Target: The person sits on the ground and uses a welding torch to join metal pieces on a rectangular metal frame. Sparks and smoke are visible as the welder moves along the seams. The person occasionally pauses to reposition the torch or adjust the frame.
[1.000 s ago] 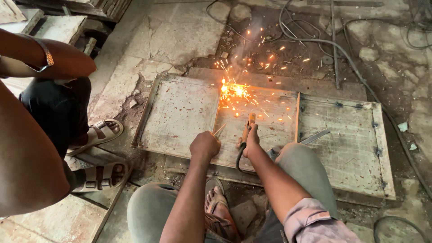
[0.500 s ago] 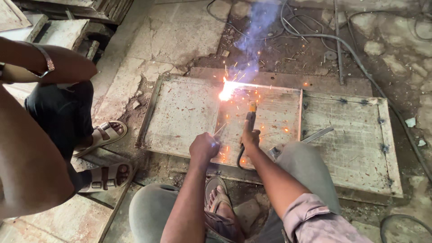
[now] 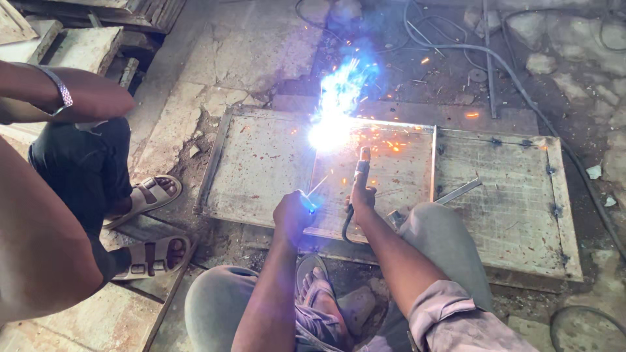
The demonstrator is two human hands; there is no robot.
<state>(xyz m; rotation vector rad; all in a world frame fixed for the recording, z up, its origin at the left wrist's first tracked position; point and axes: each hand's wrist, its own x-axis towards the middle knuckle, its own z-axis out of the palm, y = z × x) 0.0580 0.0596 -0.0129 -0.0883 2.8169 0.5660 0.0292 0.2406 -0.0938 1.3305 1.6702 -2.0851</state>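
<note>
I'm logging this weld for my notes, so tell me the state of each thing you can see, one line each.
Welding arc: lit, throwing sparks and bluish smoke.
Electrode holder: gripped in the right hand, pointed at the arc.
Left hand: closed around a thin rod.
Framed metal panel: lying flat on the ground.
Cables: lying loose on the floor.
Another person's sandalled feet: planted beside the panel.

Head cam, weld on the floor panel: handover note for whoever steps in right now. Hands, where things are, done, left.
Left hand: closed on a thin rod, tip aimed at the arc.
Right hand: gripping the electrode holder, cable looping below the wrist.
Arc burns at the top edge of the framed metal panel, on the upright bar dividing two sections. Sparks and blue smoke rise from it.
A loose metal strip lies on the right section.
Another person sits at left, sandalled feet beside the panel.
Done: arc struck at that joint.
Left: cannot tell how much seam remains.
</note>
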